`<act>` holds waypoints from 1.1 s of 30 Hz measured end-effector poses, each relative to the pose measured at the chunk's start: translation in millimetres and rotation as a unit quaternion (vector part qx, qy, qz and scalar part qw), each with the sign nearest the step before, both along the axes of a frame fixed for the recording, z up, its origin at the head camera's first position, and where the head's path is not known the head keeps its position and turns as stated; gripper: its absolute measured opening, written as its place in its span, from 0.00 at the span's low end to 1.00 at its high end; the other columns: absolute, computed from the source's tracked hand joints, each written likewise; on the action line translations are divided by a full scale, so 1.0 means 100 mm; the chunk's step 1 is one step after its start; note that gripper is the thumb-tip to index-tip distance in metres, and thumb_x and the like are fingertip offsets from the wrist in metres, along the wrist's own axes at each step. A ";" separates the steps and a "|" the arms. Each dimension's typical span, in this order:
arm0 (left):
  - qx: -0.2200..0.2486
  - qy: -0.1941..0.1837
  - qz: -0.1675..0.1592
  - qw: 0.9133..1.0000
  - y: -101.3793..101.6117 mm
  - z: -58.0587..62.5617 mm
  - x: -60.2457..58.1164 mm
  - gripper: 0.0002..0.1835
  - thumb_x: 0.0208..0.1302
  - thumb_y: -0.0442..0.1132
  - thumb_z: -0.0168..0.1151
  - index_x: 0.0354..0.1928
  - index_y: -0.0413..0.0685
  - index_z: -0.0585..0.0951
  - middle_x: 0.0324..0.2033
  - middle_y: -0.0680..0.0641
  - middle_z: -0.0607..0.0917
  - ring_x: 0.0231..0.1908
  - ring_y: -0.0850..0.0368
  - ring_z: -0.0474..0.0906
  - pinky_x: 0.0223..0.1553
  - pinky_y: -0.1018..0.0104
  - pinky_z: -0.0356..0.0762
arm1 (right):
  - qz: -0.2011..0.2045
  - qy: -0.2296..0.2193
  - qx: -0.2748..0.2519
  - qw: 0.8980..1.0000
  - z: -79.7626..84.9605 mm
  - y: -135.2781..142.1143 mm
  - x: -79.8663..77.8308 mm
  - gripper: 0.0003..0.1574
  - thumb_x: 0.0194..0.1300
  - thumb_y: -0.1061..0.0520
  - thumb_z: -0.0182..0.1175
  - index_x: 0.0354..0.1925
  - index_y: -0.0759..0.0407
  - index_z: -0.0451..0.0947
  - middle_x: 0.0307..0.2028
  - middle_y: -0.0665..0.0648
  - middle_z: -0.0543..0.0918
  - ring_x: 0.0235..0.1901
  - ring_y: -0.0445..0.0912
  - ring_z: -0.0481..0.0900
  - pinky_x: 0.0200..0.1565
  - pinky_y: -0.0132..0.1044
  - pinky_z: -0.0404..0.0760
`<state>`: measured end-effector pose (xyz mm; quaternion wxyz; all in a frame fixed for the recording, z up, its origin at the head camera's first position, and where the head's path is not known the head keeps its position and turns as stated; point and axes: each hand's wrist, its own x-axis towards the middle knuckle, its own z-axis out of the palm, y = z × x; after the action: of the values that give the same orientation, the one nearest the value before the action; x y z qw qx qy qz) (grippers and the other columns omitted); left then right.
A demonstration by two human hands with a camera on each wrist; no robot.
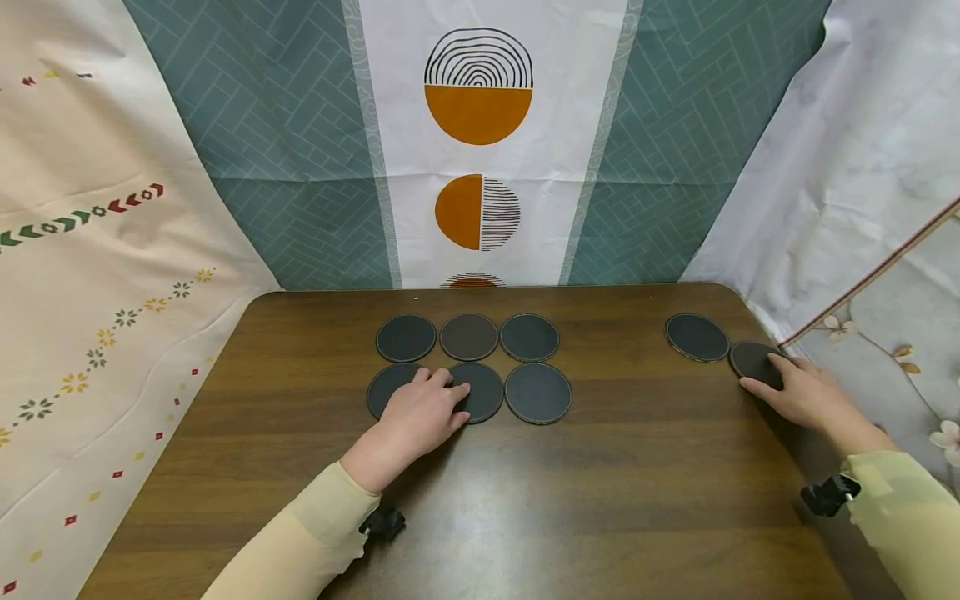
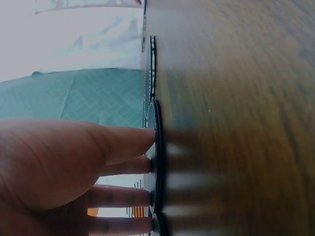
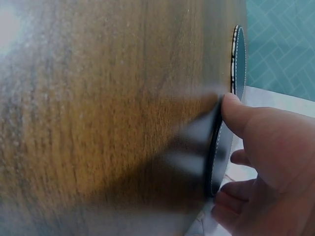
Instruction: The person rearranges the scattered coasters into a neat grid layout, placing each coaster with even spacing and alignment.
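Observation:
My left hand [image 1: 423, 410] rests over the front row of round black coasters. Its thumb and some fingertips touch the middle coaster [image 1: 483, 393], and other fingers reach the front-left coaster [image 1: 384, 390], which the hand partly hides. In the left wrist view the fingers [image 2: 120, 196] extend down onto the flat discs. At the table's right edge my right hand [image 1: 813, 398] grips another black coaster [image 1: 752, 363] by its rim. The right wrist view shows the thumb at one side of that coaster [image 3: 224, 147] and fingers at the other.
Beside the gripped coaster lies a separate coaster [image 1: 697, 337]. Three coasters form a back row, its middle one [image 1: 468, 337] browner; a front-right coaster [image 1: 538, 393] lies nearby. The brown wooden table [image 1: 600, 508] meets patterned cloth [image 1: 292, 158] at the back and sides.

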<state>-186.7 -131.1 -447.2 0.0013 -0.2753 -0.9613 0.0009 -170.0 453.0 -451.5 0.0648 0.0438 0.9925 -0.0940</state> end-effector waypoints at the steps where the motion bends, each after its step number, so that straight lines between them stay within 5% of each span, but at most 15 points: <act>1: 0.001 0.000 -0.001 1.000 0.00 0.00 0.00 0.26 0.68 0.57 0.65 0.65 0.57 0.81 0.58 0.44 0.79 0.54 0.43 0.74 0.43 0.54 0.82 | -0.001 0.001 0.001 1.000 0.00 0.00 0.00 0.62 0.73 0.26 0.45 0.72 0.81 0.51 0.63 0.90 0.52 0.60 0.85 0.50 0.57 0.76 0.52; 33: -0.010 -0.004 0.002 1.000 0.01 0.00 -0.01 0.26 0.69 0.57 0.64 0.65 0.58 0.81 0.58 0.44 0.79 0.54 0.43 0.74 0.42 0.54 0.82 | -0.008 0.057 -0.030 0.998 -0.02 -0.01 -0.04 0.68 0.65 0.27 0.60 0.70 0.84 0.53 0.59 0.90 0.62 0.57 0.82 0.58 0.55 0.72 0.55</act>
<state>-187.3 -130.6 -447.6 -0.0050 -0.2733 -0.9619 0.0090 -174.0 452.4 -454.0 0.0088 0.0444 0.9909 -0.1268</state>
